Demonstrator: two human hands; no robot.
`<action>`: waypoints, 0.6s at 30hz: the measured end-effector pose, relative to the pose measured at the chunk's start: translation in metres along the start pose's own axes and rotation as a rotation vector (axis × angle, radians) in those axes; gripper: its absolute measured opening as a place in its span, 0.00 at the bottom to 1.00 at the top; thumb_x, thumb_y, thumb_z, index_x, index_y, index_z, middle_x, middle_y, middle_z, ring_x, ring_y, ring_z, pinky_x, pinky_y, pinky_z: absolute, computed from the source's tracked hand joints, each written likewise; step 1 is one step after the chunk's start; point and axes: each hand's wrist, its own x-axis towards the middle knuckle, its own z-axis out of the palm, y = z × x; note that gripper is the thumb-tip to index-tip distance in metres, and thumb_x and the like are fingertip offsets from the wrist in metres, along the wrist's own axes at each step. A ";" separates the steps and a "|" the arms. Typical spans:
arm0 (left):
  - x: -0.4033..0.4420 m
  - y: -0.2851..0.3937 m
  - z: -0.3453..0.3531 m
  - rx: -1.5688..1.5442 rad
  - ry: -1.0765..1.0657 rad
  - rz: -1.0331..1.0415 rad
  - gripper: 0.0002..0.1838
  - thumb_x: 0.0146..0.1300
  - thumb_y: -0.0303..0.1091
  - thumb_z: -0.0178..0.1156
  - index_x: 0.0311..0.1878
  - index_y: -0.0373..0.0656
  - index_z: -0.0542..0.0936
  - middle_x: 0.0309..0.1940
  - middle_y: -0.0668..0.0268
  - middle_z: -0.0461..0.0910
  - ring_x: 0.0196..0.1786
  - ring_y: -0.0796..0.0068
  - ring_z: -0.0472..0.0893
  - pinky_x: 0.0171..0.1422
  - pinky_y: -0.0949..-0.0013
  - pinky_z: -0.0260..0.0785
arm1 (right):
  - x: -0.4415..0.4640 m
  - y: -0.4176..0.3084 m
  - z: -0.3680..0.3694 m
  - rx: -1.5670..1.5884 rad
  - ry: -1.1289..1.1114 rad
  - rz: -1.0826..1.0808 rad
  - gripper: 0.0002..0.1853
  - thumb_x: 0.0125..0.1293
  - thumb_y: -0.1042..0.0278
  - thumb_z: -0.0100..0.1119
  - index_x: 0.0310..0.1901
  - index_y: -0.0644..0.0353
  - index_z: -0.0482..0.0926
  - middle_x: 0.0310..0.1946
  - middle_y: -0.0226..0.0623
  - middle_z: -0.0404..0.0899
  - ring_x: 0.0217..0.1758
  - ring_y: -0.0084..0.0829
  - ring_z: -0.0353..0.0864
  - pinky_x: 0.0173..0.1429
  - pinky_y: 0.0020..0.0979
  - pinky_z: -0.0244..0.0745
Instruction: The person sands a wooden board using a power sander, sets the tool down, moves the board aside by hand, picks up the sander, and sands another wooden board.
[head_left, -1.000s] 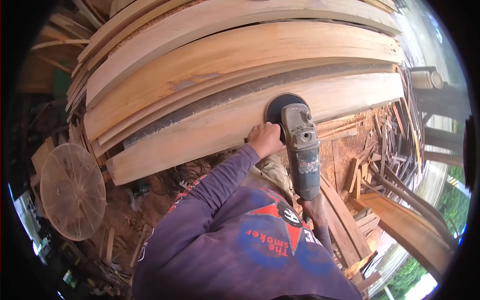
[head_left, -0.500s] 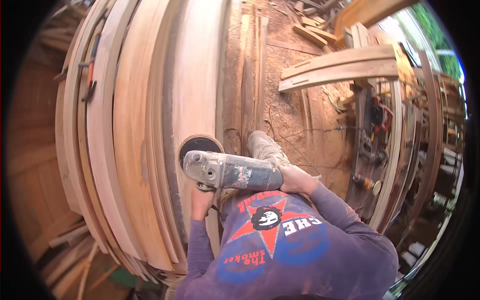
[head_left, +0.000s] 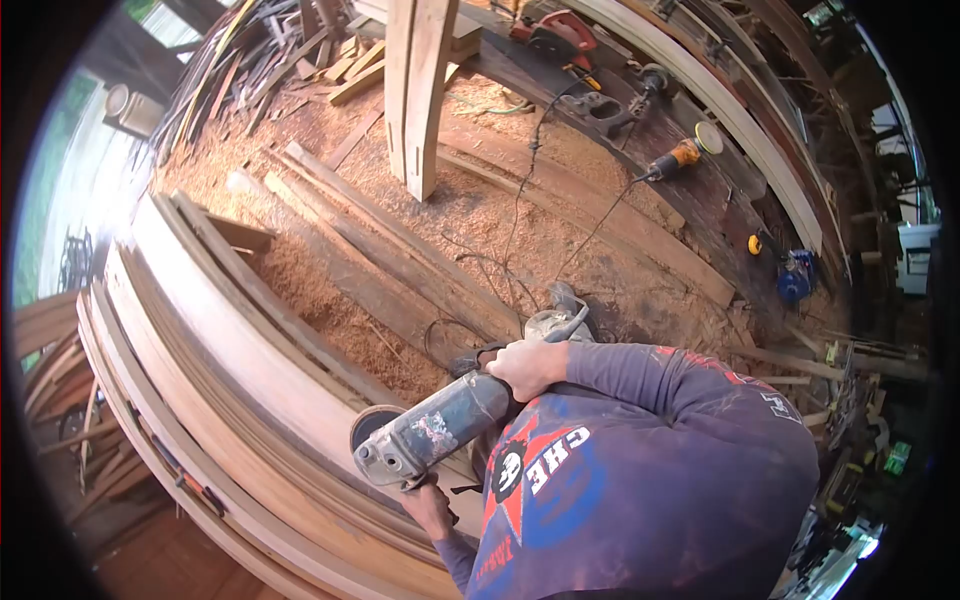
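A grey-blue power tool with a round disc (head_left: 375,428) lies across the lower middle of the view. My right hand (head_left: 528,368) is wrapped round the rear end of its body (head_left: 435,430). Beside the tool's head, my left hand (head_left: 430,508) is closed on a part mostly hidden under it, likely the side handle seen earlier. The disc is at the side of a long pale board (head_left: 240,345); whether it touches the wood cannot be made out.
More long boards (head_left: 190,400) lie beside the pale one. Sawdust and planks (head_left: 400,260) cover the ground. An upright beam (head_left: 418,110) stands behind. An orange tool (head_left: 678,158), a red tool (head_left: 560,38) and cables lie at upper right. Wood scraps (head_left: 290,85) are piled at upper left.
The view has swung round, and the boards now run from upper left to lower right. Both hands have stayed on the power tool, which now points down and left in the view.
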 end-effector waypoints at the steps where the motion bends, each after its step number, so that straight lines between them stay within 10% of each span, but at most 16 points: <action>1: -0.003 0.009 0.003 0.007 -0.012 -0.010 0.02 0.55 0.24 0.60 0.29 0.37 0.77 0.15 0.69 0.68 0.15 0.76 0.69 0.20 0.65 0.59 | -0.006 0.003 0.001 0.009 0.030 0.022 0.17 0.49 0.68 0.66 0.40 0.67 0.84 0.37 0.57 0.86 0.44 0.57 0.87 0.51 0.50 0.83; 18: -0.129 0.124 0.565 0.685 -0.942 0.822 0.15 0.57 0.38 0.63 0.29 0.33 0.80 0.15 0.60 0.74 0.22 0.74 0.74 0.29 0.60 0.67 | -0.454 0.338 0.090 0.529 0.854 0.899 0.18 0.51 0.71 0.63 0.46 0.65 0.85 0.39 0.61 0.85 0.47 0.59 0.85 0.53 0.52 0.79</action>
